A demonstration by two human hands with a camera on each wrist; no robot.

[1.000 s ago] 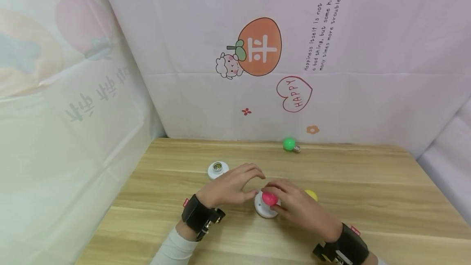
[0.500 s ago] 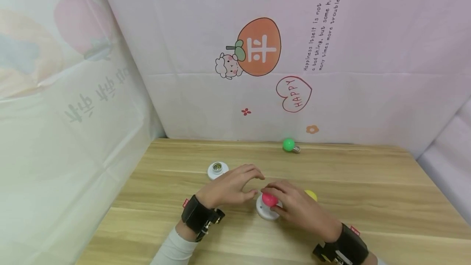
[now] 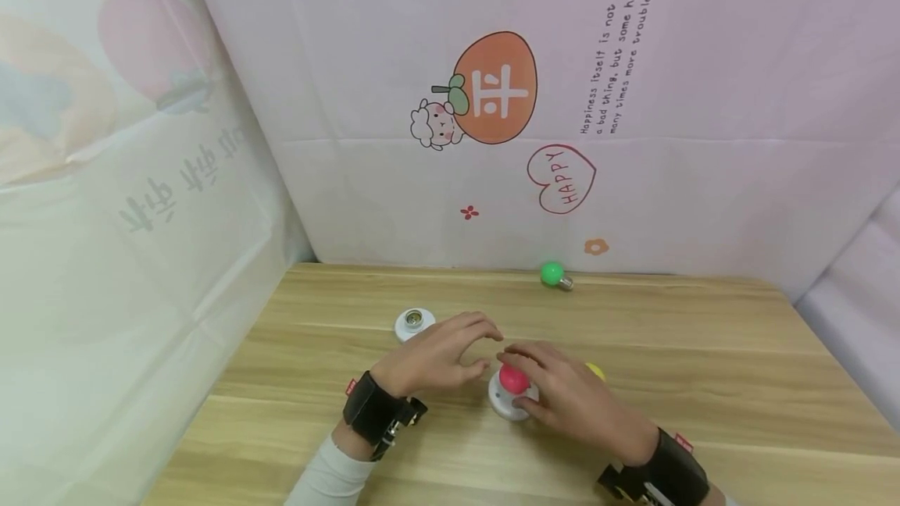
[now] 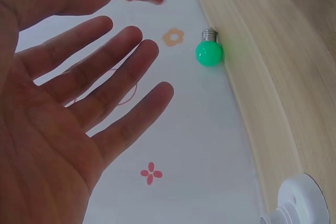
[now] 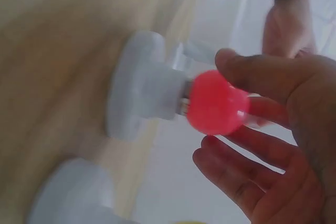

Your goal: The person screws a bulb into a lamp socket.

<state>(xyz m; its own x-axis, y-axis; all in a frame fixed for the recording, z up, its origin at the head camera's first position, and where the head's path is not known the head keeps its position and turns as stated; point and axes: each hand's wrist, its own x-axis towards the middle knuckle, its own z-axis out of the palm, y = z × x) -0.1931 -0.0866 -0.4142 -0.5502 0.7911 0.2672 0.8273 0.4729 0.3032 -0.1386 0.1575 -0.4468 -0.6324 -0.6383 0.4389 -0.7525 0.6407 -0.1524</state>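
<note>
A red light bulb [image 3: 514, 379] stands in a round white lamp holder [image 3: 502, 404], with a strip of its metal thread showing above the socket in the right wrist view. My right hand [image 3: 573, 397] holds that bulb, the thumb [image 5: 247, 72] on one side and the fingers around the other. Just left of it hovers my left hand [image 3: 436, 358], touching nothing; its fingers [image 4: 113, 90] are spread and loosely bent in the left wrist view. Beyond the left hand sits another white lamp holder [image 3: 415, 322], its socket facing up without a bulb.
At the back edge of the wooden table [image 3: 703, 350] lies a green bulb [image 3: 552, 273]. A yellow bulb [image 3: 595, 371] is mostly hidden behind my right hand. Another white base [image 5: 73, 192] shows in the right wrist view. A printed cloth [image 3: 394, 201] hangs behind the table.
The right thumb has shifted down around the red bulb as the fingers changed their hold. The lamp holder slid slightly. My left hand stays nearly still.
</note>
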